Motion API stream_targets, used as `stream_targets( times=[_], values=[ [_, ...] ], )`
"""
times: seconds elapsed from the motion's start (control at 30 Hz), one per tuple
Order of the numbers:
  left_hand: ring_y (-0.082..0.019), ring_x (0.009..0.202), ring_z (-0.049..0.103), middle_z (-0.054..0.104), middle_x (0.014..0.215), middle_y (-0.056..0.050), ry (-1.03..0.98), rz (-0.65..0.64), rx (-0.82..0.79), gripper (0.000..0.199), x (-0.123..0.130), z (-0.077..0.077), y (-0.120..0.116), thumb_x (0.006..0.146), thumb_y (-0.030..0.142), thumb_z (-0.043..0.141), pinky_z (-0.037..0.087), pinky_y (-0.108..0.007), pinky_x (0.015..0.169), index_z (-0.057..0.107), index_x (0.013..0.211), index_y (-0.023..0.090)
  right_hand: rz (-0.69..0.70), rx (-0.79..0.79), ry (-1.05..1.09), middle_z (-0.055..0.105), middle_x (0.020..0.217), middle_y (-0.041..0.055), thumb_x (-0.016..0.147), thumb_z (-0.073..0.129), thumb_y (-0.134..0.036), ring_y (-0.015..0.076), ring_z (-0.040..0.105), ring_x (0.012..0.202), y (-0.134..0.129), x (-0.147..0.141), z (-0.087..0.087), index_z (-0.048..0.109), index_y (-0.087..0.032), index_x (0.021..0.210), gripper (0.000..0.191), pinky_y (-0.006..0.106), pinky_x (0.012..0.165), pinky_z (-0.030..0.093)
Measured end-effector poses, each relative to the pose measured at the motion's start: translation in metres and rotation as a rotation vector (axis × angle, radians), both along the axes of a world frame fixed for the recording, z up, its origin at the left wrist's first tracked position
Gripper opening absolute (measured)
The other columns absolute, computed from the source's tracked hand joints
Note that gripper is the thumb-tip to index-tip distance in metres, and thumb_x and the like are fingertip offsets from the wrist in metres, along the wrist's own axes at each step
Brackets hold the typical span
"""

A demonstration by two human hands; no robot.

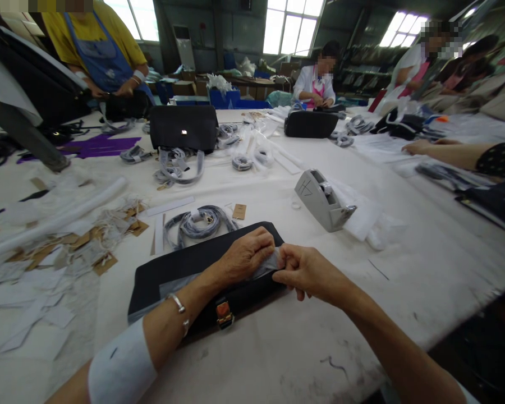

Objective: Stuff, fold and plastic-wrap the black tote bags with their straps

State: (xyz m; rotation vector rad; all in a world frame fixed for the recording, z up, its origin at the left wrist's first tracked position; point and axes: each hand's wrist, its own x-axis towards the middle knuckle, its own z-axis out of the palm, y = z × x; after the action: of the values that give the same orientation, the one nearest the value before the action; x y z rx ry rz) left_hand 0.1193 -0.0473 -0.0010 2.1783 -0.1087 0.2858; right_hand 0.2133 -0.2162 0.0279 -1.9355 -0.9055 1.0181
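Observation:
A black handbag (160, 275) lies on the white table in front of me, its gold and orange clasp (224, 314) facing my side. Across the bag runs a strip of translucent plastic film (271, 262). My left hand (249, 253) rests on the bag's right half with curled fingers closed on the film. At the bag's right end, my right hand (305, 272) pinches the end of the same film between thumb and fingers. Just beyond the bag lies a coiled, plastic-wrapped strap (200, 223), with a brown tag (239, 211) beside it.
A grey tape dispenser (325, 200) stands to the right beyond my hands. Paper scraps and tags (79, 241) litter the left side. Farther back are two black bags (183, 129) and several wrapped straps. Co-workers work around the table; a co-worker's arm (454, 152) reaches in at right.

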Motion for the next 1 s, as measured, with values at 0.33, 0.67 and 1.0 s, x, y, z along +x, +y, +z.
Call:
stream_targets(
  times=[0.33,0.67,1.0],
  values=[
    [-0.013,0.079,0.05,0.052,0.087,-0.001,-0.027,0.048,0.024,0.018,-0.001,0.002,-0.003,0.094,0.026,0.042,0.042,-0.026,0.076,0.053,0.082,0.019,-0.104,0.0,0.036,0.065,0.06,-0.0024,0.082,0.056,-0.042,0.0077,0.053,0.037,0.005,0.001,0.0,0.057,-0.018,0.069,0.027,0.016,0.032,0.032],
    [-0.014,0.08,0.051,0.055,0.089,-0.002,-0.163,0.206,0.063,0.007,-0.007,0.0,-0.004,0.09,0.026,0.051,0.043,-0.028,0.076,0.052,0.09,0.02,-0.149,-0.026,-0.477,0.059,0.05,-0.0043,0.083,0.059,-0.042,0.0105,0.052,0.045,0.004,0.003,-0.008,0.054,-0.021,0.057,0.034,0.021,0.045,0.035],
    [-0.014,0.064,0.045,0.054,0.066,-0.001,-0.453,0.07,0.537,0.028,-0.016,0.005,-0.012,0.09,0.026,0.048,0.037,-0.031,0.065,0.054,0.064,0.017,-0.132,0.233,-0.798,0.063,0.062,-0.0015,0.088,0.059,-0.036,0.0121,0.055,0.057,-0.002,-0.003,-0.023,0.058,-0.02,0.068,0.025,0.023,0.059,0.036]
  ],
)
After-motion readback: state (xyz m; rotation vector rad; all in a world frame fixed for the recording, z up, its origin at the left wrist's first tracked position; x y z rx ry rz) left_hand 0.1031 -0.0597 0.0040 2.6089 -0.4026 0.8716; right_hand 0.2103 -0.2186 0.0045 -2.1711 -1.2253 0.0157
